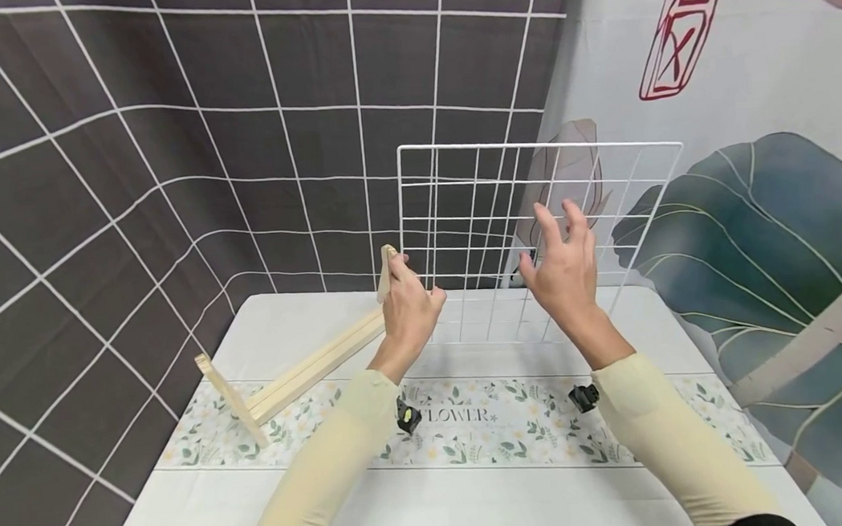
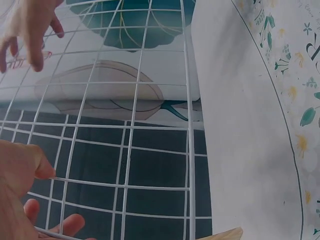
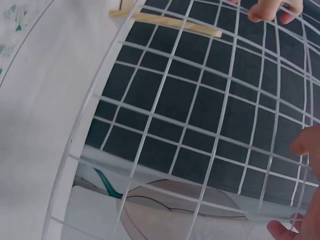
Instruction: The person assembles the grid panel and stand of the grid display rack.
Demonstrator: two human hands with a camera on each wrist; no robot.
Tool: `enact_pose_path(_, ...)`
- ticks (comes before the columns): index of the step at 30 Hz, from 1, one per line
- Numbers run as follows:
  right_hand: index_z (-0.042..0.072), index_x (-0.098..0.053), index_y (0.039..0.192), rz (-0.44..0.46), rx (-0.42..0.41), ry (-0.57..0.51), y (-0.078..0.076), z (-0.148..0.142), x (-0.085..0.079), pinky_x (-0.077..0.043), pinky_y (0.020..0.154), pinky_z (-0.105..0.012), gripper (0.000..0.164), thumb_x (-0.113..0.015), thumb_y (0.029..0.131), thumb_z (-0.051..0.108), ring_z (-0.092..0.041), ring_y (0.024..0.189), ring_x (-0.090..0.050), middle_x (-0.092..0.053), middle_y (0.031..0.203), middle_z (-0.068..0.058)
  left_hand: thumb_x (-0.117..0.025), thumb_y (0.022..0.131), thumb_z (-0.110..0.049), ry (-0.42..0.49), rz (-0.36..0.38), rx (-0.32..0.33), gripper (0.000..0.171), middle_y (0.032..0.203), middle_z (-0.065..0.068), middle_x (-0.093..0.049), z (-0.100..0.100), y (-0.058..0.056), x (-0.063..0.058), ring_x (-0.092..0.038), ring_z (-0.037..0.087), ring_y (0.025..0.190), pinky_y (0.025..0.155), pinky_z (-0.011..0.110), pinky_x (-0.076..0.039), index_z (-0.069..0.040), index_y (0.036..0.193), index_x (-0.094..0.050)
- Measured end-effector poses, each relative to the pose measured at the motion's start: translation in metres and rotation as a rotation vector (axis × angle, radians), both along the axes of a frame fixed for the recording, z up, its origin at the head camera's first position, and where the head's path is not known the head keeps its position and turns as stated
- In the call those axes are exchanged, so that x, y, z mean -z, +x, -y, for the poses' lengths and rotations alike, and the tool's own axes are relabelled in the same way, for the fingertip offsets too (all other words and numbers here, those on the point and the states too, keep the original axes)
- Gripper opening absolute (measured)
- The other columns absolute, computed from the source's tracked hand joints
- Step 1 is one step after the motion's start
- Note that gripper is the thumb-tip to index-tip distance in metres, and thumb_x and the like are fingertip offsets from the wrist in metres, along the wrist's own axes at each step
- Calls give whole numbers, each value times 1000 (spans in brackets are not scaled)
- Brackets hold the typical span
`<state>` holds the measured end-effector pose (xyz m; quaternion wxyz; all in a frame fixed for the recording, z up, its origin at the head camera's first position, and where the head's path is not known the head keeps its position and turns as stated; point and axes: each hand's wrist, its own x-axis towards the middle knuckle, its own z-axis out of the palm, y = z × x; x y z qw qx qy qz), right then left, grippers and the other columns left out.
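Note:
A white wire grid panel (image 1: 510, 179) stands upright over the back of the table. My left hand (image 1: 411, 308) grips its left edge, thumb on the near side and fingertips behind the wires in the left wrist view. Spread fingers of my right hand (image 1: 565, 274) are held before the panel's right half, curled round nothing. In the right wrist view, the right thumb and fingers (image 3: 281, 232) are wide apart by the wires. To the left is a wooden stand (image 1: 315, 370), two beams between short end pieces, the far one partly behind my left hand.
The white table (image 1: 479, 497) carries a floral printed band (image 1: 475, 445). A dark cloth with white grid lines (image 1: 312, 141) hangs behind and left. A pale curtain with leaf prints (image 1: 761, 258) hangs at right. Each wrist wears a small black camera (image 1: 584, 398).

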<state>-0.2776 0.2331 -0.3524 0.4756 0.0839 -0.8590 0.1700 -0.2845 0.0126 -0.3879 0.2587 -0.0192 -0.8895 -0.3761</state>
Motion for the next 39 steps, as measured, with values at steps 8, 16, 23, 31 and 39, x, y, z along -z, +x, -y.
enact_pose_path(8, 13, -58, 131, 85, 60, -1, -3, -6, 3, -50, 64, -52, 52, -73, 82, 7, -44, 96, -53, -52, 130, -24, -77, 77, -13, -23, 10, 21, 70, 102, 18, -66, 0, 2, 5, -67, 33, 68, 57, 41, -54, -2, 136, -41)
enact_pose_path(16, 13, -60, 127, 82, 63, -19, -2, -9, 2, -49, 67, -52, 47, -75, 83, 8, -44, 93, -54, -53, 126, -25, -75, 87, -16, -34, 61, 91, 76, 126, 26, -61, 3, 4, 8, -68, 35, 78, 62, 41, -56, -3, 147, -30)
enact_pose_path(23, 13, -60, 125, 44, 41, -57, -2, -9, -2, -48, 68, -55, 45, -75, 83, 9, -44, 91, -54, -54, 123, -25, -74, 91, -21, -32, 103, 169, 85, 140, 22, -50, 16, 9, 5, -66, 36, 113, 83, 44, -60, -5, 156, -21)
enact_pose_path(31, 13, -62, 124, 25, 24, -99, -2, -12, -3, -47, 68, -57, 43, -75, 83, 11, -46, 92, -54, -55, 122, -26, -69, 89, -16, -100, 145, 118, 72, 136, 23, -48, 51, 15, -1, -60, 39, 115, 87, 48, -59, -6, 151, -35)
enact_pose_path(39, 13, -61, 126, 41, 30, -78, -1, -18, -5, -47, 76, -58, 45, -75, 83, 9, -47, 97, -55, -53, 124, -28, -65, 88, -15, -70, 234, 31, 70, 149, 23, -39, 108, 24, -17, -47, 42, 130, 104, 55, -46, -9, 152, -38)
